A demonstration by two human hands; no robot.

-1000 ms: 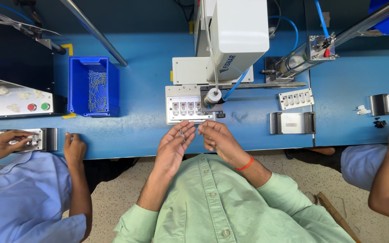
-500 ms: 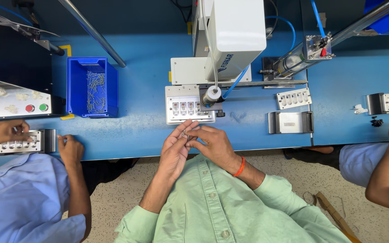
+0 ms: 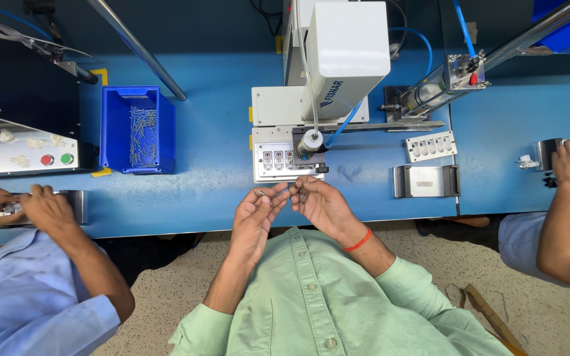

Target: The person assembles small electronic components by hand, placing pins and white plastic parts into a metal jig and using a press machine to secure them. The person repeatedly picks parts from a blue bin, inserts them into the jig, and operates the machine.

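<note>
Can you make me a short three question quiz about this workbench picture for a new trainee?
1. True or false: the blue bin on the blue table holds small metal pins.
2. Multiple choice: where are the left hand and right hand? A) inside the bin; B) close together just in front of the slotted fixture plate; C) on the red and green buttons.
3. What does the person wear on the right wrist?

Key
1. True.
2. B. Each hand pinches a small metal part in its fingers.
3. An orange band.
</note>
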